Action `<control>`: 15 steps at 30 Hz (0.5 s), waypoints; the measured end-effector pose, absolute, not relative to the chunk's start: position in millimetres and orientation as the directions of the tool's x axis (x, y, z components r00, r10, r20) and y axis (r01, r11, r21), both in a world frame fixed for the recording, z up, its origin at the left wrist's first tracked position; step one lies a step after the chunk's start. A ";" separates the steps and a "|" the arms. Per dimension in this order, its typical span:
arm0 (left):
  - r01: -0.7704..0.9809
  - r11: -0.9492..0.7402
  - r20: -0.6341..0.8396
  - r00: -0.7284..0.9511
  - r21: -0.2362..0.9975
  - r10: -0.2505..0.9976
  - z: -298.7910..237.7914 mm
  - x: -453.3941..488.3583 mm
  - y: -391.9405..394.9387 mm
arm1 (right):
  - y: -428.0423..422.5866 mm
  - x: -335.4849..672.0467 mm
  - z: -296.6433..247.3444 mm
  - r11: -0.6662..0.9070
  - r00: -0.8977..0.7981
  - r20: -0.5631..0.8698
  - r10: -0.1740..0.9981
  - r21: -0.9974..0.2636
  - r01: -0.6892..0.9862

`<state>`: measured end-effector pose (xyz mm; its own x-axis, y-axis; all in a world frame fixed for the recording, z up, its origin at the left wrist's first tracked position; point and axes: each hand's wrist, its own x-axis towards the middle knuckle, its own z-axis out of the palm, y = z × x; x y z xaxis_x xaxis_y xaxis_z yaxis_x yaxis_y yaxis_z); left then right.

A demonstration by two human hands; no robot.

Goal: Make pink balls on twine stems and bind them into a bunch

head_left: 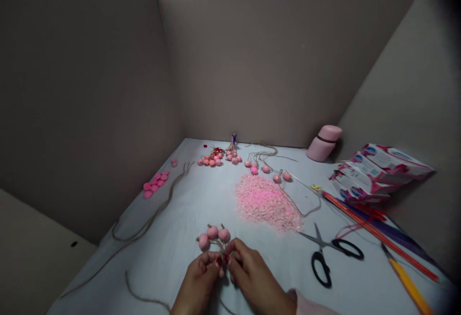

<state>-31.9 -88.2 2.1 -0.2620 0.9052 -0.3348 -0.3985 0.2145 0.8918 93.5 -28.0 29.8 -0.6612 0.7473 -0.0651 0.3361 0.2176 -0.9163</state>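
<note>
At the near middle of the table, my left hand (201, 276) and my right hand (248, 274) meet with their fingertips pinched together on twine (220, 247). Several pink beads (212, 232) hang on this twine and lie just beyond my fingers. Short knotted ends poke out of the beads. A loose twine tail (226, 306) comes out below my hands. Another piece of twine (144, 299) lies left of my left hand. What exactly sits between the fingertips is partly hidden.
A heap of pink bits (266, 202) lies beyond my right hand, with open scissors (321, 245) to its right. Finished-looking bead bunches (212, 160) are at the back. Pink discs (154, 185), a pink bottle (324, 143), boxes (374, 173) and a yellow cutter (406, 279) stand or lie around.
</note>
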 end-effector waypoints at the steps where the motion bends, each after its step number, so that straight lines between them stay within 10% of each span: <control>1: -0.367 0.215 -0.323 -0.265 0.905 0.909 4.1 -33.4 -88.9 | -28.1 91.2 28.2 0.153 -0.656 -0.105 0.748 -0.934 0.324; 9: 0.064 0.233 -0.194 -0.370 0.970 0.909 17.5 -36.6 -94.9 | -27.9 82.8 23.2 -0.245 -0.615 -0.303 0.728 -0.953 0.180; 15: 0.513 0.301 -0.118 -0.358 0.804 0.926 35.8 -39.8 -99.0 | -29.2 80.3 20.2 -0.264 -0.564 -0.325 0.759 -0.946 0.190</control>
